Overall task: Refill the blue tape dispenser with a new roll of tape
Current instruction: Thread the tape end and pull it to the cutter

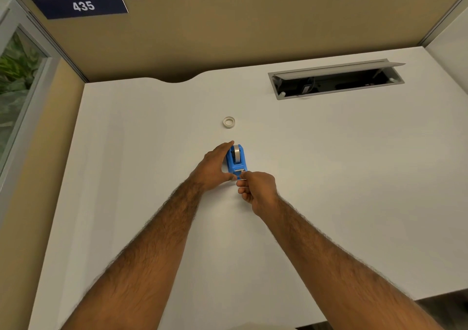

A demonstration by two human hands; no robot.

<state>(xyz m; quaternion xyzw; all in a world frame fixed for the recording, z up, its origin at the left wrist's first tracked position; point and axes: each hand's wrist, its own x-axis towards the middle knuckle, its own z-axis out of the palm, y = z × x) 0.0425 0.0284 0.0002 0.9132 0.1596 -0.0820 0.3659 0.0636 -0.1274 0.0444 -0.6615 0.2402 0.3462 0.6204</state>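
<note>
White desk [329, 177]: left hand [214, 169] partly hides blue dispenser [236, 161]; right hand [257, 190] pinches tape.

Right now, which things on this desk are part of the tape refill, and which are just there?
Part of the job: blue plastic tape dispenser, small white tape ring, left hand, right hand.

Just there: grey cable hatch, navy 435 sign.
</note>
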